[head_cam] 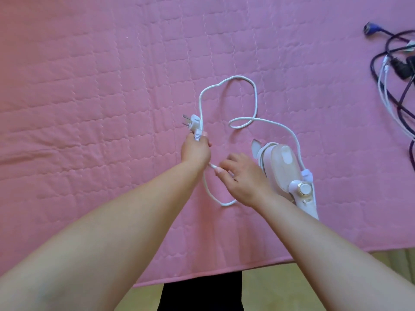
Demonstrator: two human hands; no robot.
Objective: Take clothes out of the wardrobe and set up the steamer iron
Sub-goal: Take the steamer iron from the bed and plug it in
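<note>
A white handheld steamer iron [284, 167] lies on its side on the pink quilted bed cover [101, 97], right of centre. Its white cord [256, 97] loops over the cover above my hands. My left hand [195, 149] is closed around the cord just below the white plug [193, 123], which sticks up out of the fist. My right hand [241, 176] pinches a lower stretch of the same cord between thumb and fingertips, right beside the steamer. No clothes are in view.
A tangle of dark and white cables [395, 70] with a blue-tipped connector lies at the right edge of the bed. The bed's near edge runs across the bottom, with yellowish floor [292, 286] below it and my dark trousers [202, 292].
</note>
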